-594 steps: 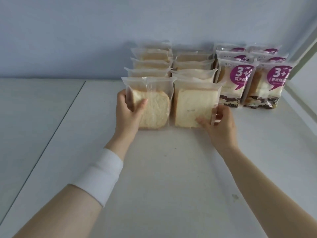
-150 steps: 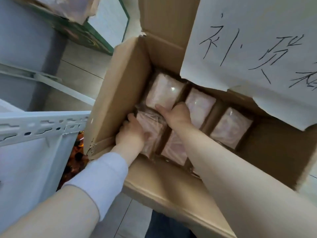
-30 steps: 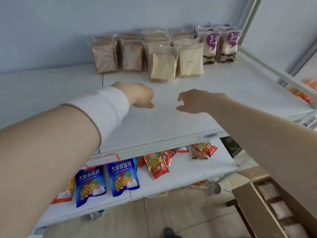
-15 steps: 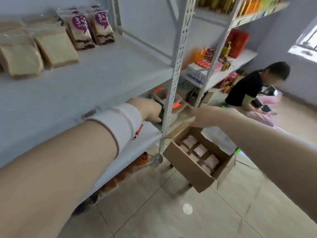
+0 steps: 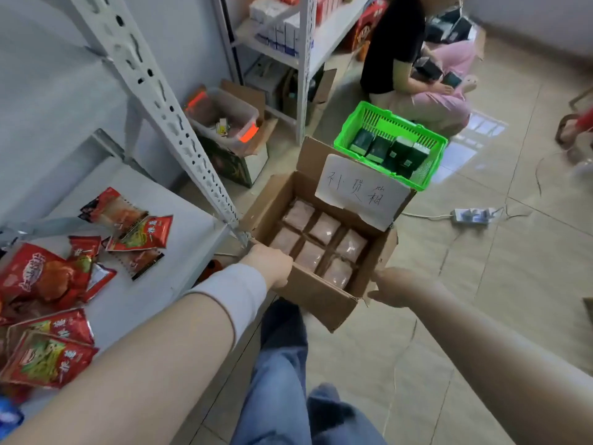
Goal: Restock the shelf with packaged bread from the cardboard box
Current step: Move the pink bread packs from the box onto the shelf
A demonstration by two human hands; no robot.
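Cardboard box (image 5: 316, 295) open on floor at center, six packaged bread (image 5: 324, 248) packs inside in two rows. Left hand (image 5: 269, 264) w/ white wristband at box's 9 o'clock rim, loosely curled, gripping nothing. Right hand (image 5: 396, 285) at 3 o'clock corner, fingers hidden, grip unclear. Green basket (image 5: 390, 144) at 12 o'clock behind box. Red snack packs (image 5: 48, 277) on low shelf (image 5: 134, 293) at 9 o'clock.

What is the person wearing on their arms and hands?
The left hand is bare, with a plain white stretchy band around the wrist. The right hand and arm are bare too: no sleeve, glove, watch or ring shows.
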